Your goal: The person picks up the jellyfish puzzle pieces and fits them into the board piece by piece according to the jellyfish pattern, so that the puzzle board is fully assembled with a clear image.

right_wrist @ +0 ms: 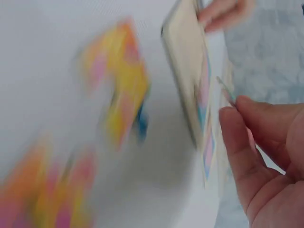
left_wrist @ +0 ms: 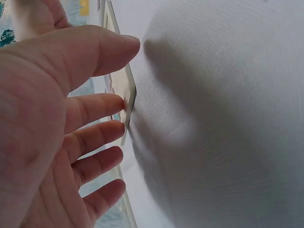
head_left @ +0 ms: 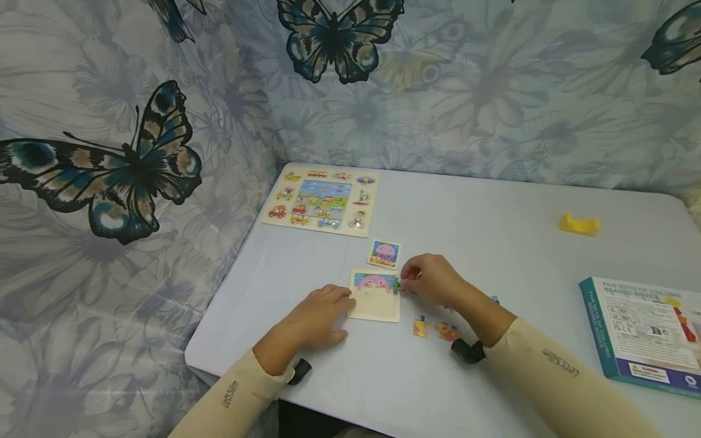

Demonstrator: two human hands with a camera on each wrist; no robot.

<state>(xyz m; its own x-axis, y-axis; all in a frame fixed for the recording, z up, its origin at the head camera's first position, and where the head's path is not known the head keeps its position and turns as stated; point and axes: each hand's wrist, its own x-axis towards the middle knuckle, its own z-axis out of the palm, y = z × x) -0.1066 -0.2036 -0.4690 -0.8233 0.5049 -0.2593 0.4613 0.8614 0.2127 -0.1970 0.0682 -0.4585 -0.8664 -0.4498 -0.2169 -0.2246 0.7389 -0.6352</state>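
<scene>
A square puzzle board (head_left: 375, 309) lies on the white table, its top strip filled with a pink figure on blue and its lower part bare wood. My left hand (head_left: 322, 313) rests its fingertips on the board's left edge, fingers spread and thumb out. Between thumb and finger my right hand (head_left: 432, 280) pinches a thin puzzle piece (right_wrist: 227, 89), seen nearly edge-on in the right wrist view. It is held by the board's upper right side. Loose yellow and red puzzle pieces, one (head_left: 420, 327) beside another (head_left: 446, 331), lie below my right wrist.
Just behind the board lies a small finished picture card (head_left: 384, 253). A larger vehicle puzzle (head_left: 361, 226) sits at the far left corner. To the right are a yellow block (head_left: 579, 225) and a teal-edged box (head_left: 630, 328). A butterfly-print curtain (head_left: 465, 121) borders the table.
</scene>
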